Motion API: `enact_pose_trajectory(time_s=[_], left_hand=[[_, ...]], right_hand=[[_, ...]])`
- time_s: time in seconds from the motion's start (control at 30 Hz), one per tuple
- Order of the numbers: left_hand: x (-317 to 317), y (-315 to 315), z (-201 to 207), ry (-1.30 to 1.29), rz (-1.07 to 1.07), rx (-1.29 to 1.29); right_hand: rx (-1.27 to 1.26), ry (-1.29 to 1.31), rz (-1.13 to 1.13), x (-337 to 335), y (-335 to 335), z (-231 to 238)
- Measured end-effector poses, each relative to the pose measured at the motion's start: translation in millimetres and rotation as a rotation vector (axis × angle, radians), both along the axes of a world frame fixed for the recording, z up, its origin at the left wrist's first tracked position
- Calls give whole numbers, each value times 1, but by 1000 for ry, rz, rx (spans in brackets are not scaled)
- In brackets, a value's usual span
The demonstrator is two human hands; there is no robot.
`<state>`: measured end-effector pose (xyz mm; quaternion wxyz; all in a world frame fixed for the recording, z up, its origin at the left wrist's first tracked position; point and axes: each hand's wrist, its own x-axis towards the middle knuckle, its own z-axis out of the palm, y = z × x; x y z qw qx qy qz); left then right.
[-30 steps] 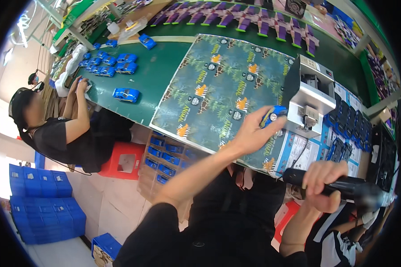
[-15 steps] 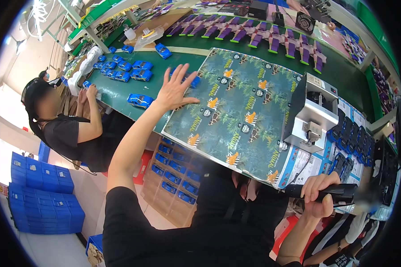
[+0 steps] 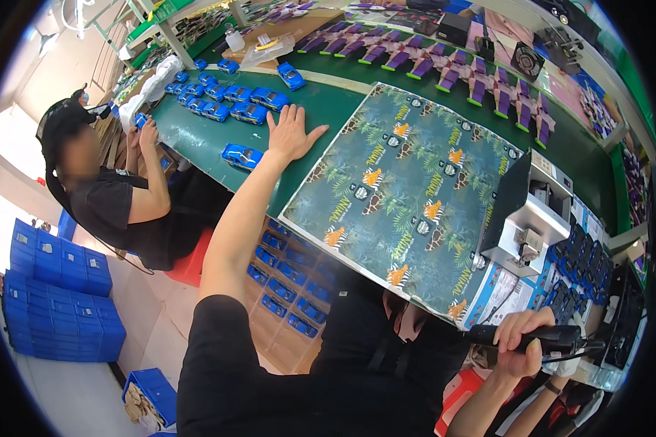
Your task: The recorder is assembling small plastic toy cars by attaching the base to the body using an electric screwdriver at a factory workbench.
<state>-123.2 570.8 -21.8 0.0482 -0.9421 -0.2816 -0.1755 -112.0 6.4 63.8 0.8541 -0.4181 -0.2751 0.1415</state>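
My left hand [image 3: 290,135] is stretched over the green bench top [image 3: 197,138], thumb out and fingers extended, holding nothing. Its fingertips are at or just short of a blue toy car [image 3: 270,98] on the edge of a cluster of similar cars; whether they touch is unclear. Left of my wrist stands another blue toy car [image 3: 241,156] by itself. My right hand [image 3: 521,339] is wrapped round a black electric screwdriver [image 3: 557,336], a cylindrical tool with a cord, beside the front right corner of a patterned mat [image 3: 393,197].
A grey metal device [image 3: 528,218] stands at the mat's right edge, with dark car parts [image 3: 579,262] beyond it. Purple-and-green toy pieces [image 3: 430,62] line the back. A co-worker [image 3: 109,182] sits at left, handling a blue car. Blue bins [image 3: 58,291] are stacked on the floor.
The blue car under my left hand has gone left and away from me to the cluster. My left hand has followed, off the mat's edge. My right hand keeps its grip; the view has shifted.
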Motion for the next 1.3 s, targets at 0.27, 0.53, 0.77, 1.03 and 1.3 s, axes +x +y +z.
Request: enact_pose_trajectory(time_s=[0.27,0.53,0.77,1.03,1.3], left_hand=[[23,49,6,53,295,-61],[15,9,-21,-290,146,145],[-21,-165,1,-575,-453,-156],[-20,-477,32,-320,-1048,-1043],[100,-579,23,-100,-845,-944]], right_hand=[[-55,22,-69,-4,-8,-2],[-48,-46,-80,-9,-17,-3],[26,33,-116,-18,-54,-1],[32,-127,12,-19,-85,5],[58,-104,-127,-38,-136,16]])
